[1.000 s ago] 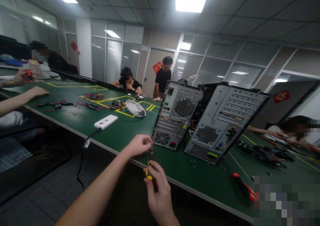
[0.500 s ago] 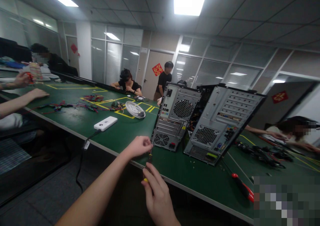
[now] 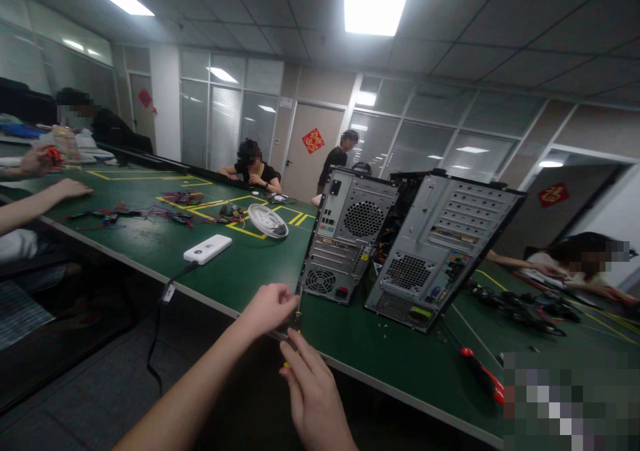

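Note:
My right hand (image 3: 314,386) is closed round the handle of a screwdriver (image 3: 298,318), whose black and yellow handle shows between the fingers. Its thin shaft points up at the lower left corner of a grey computer case (image 3: 320,258), rear panel facing me. My left hand (image 3: 270,310) is closed in a pinch beside the shaft, close to that corner. Whether its fingers grip the shaft or a small part, I cannot tell. A second computer case (image 3: 425,234), also rear side towards me, stands just to the right.
A white power bank (image 3: 208,249) with a black cable lies left on the green table (image 3: 250,271). Behind it are a white oval cover (image 3: 268,220) and wired boards (image 3: 120,214). At right lie a red-handled screwdriver (image 3: 481,374) and black cables (image 3: 520,308). Several people sit or stand around.
The view has shifted slightly. Both hands keep their places at the case's corner, with the right fingers slightly moved on the screwdriver handle. The standing person in the background has turned and moved right.

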`<state>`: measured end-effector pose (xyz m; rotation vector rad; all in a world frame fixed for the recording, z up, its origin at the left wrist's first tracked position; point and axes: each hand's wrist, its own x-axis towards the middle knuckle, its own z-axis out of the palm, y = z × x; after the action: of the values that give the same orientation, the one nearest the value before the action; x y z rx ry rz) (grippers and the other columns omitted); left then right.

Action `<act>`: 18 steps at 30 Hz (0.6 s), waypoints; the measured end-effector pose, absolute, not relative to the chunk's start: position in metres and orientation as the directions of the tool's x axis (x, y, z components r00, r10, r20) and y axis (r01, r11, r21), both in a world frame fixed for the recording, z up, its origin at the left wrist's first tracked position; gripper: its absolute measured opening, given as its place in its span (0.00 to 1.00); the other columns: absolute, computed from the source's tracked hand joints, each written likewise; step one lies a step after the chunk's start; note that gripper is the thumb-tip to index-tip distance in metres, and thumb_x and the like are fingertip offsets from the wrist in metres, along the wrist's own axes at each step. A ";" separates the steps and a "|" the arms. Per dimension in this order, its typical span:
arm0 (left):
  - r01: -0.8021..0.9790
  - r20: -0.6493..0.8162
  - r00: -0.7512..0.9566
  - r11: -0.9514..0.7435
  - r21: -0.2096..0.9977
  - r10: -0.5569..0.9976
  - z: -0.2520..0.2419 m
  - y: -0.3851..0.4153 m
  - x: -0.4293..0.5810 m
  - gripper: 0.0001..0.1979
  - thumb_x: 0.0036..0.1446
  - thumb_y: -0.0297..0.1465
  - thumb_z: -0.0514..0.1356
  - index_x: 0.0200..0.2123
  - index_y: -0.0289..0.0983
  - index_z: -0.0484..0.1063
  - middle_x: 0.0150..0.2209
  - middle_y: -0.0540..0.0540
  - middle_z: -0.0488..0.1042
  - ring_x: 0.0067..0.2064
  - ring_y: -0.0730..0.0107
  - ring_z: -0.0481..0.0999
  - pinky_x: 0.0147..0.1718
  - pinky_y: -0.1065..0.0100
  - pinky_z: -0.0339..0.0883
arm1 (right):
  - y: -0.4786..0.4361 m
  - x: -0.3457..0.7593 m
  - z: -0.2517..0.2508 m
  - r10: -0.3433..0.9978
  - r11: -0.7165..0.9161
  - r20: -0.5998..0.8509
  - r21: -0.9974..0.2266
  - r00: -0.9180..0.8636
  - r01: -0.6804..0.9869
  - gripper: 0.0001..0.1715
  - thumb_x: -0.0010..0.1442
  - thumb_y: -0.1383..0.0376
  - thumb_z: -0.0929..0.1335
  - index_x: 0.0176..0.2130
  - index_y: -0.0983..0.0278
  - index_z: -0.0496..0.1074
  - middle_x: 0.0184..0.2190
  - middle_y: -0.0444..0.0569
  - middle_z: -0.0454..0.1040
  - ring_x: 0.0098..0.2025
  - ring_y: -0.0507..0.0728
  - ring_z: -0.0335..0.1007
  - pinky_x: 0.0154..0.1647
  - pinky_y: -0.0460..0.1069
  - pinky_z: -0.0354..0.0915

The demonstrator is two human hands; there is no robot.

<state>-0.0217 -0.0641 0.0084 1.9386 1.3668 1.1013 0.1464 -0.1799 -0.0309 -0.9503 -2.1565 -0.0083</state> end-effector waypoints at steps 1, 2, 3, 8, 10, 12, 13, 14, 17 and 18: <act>0.510 0.288 0.171 -0.334 0.792 0.942 0.007 -0.072 -0.023 0.18 0.58 0.44 0.59 0.25 0.37 0.73 0.23 0.48 0.76 0.25 0.68 0.73 0.27 0.69 0.60 | -0.180 0.146 -0.033 0.634 0.716 0.662 -0.308 -0.400 0.626 0.29 0.66 0.74 0.64 0.64 0.61 0.66 0.63 0.55 0.70 0.64 0.62 0.68 0.61 0.57 0.70; 0.489 0.245 0.186 -0.306 0.817 0.951 0.006 -0.079 -0.025 0.18 0.58 0.45 0.59 0.26 0.36 0.73 0.23 0.47 0.76 0.26 0.68 0.74 0.26 0.69 0.61 | -0.180 0.145 -0.034 0.644 0.708 0.673 -0.343 -0.364 0.618 0.29 0.66 0.74 0.64 0.64 0.61 0.65 0.63 0.56 0.70 0.63 0.61 0.69 0.61 0.57 0.69; 0.445 0.187 0.210 -0.264 0.856 0.960 0.006 -0.086 -0.027 0.19 0.58 0.46 0.58 0.28 0.36 0.73 0.24 0.47 0.76 0.25 0.68 0.74 0.25 0.70 0.61 | -0.180 0.143 -0.035 0.656 0.697 0.680 -0.379 -0.327 0.609 0.29 0.66 0.73 0.64 0.64 0.62 0.65 0.62 0.56 0.71 0.63 0.61 0.69 0.61 0.57 0.69; 0.233 -0.029 0.363 -0.061 0.971 0.931 0.000 -0.106 -0.025 0.25 0.55 0.53 0.60 0.34 0.34 0.73 0.20 0.50 0.73 0.21 0.69 0.72 0.18 0.73 0.59 | -0.183 0.137 -0.039 0.660 0.652 0.730 -0.442 -0.175 0.616 0.14 0.67 0.69 0.65 0.51 0.62 0.74 0.54 0.59 0.74 0.54 0.62 0.76 0.53 0.55 0.74; 0.185 -0.024 0.364 -0.047 0.982 0.931 -0.005 -0.108 -0.020 0.25 0.55 0.54 0.60 0.31 0.34 0.72 0.19 0.51 0.71 0.18 0.73 0.68 0.17 0.74 0.57 | -0.182 0.137 -0.043 0.629 0.650 0.764 -0.412 -0.147 0.638 0.14 0.68 0.67 0.65 0.51 0.62 0.75 0.42 0.57 0.76 0.42 0.60 0.79 0.42 0.53 0.77; 0.132 -0.028 0.347 -0.019 0.991 0.937 -0.010 -0.108 -0.014 0.26 0.55 0.55 0.60 0.30 0.35 0.71 0.18 0.52 0.70 0.16 0.76 0.65 0.15 0.75 0.53 | -0.181 0.137 -0.049 0.601 0.656 0.785 -0.377 -0.150 0.654 0.16 0.69 0.66 0.64 0.53 0.62 0.75 0.35 0.53 0.76 0.35 0.58 0.78 0.35 0.51 0.76; 0.108 -0.032 0.341 -0.005 0.994 0.940 -0.013 -0.108 -0.011 0.27 0.54 0.56 0.60 0.29 0.35 0.70 0.18 0.52 0.70 0.16 0.77 0.64 0.15 0.75 0.52 | -0.180 0.137 -0.053 0.588 0.662 0.794 -0.364 -0.154 0.656 0.16 0.69 0.66 0.64 0.53 0.61 0.74 0.34 0.52 0.77 0.34 0.58 0.78 0.35 0.50 0.76; 0.095 -0.039 0.331 0.008 0.995 0.943 -0.015 -0.108 -0.008 0.27 0.52 0.56 0.61 0.29 0.35 0.70 0.18 0.53 0.69 0.16 0.77 0.64 0.15 0.75 0.51 | -0.179 0.137 -0.058 0.576 0.664 0.804 -0.359 -0.144 0.655 0.15 0.69 0.65 0.64 0.53 0.61 0.75 0.34 0.52 0.78 0.34 0.58 0.79 0.35 0.50 0.76; 0.070 -0.059 0.307 0.039 0.997 0.950 -0.017 -0.108 -0.003 0.28 0.49 0.57 0.63 0.27 0.35 0.70 0.16 0.54 0.66 0.16 0.77 0.62 0.15 0.75 0.53 | -0.177 0.136 -0.068 0.546 0.636 0.835 -0.364 -0.064 0.681 0.15 0.69 0.62 0.65 0.53 0.60 0.75 0.38 0.53 0.82 0.37 0.59 0.81 0.38 0.50 0.77; 0.056 -0.057 0.299 0.042 0.998 0.953 -0.017 -0.108 -0.003 0.28 0.48 0.58 0.63 0.27 0.35 0.69 0.16 0.54 0.66 0.16 0.77 0.62 0.15 0.75 0.53 | -0.178 0.134 -0.069 0.553 0.615 0.833 -0.384 -0.030 0.688 0.16 0.69 0.60 0.65 0.53 0.60 0.74 0.40 0.54 0.82 0.37 0.60 0.82 0.38 0.50 0.77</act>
<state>-0.0028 -0.1083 -0.0172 1.3370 1.0393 0.9227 0.1342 -0.1778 -0.0695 -1.0297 -1.6962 -0.1476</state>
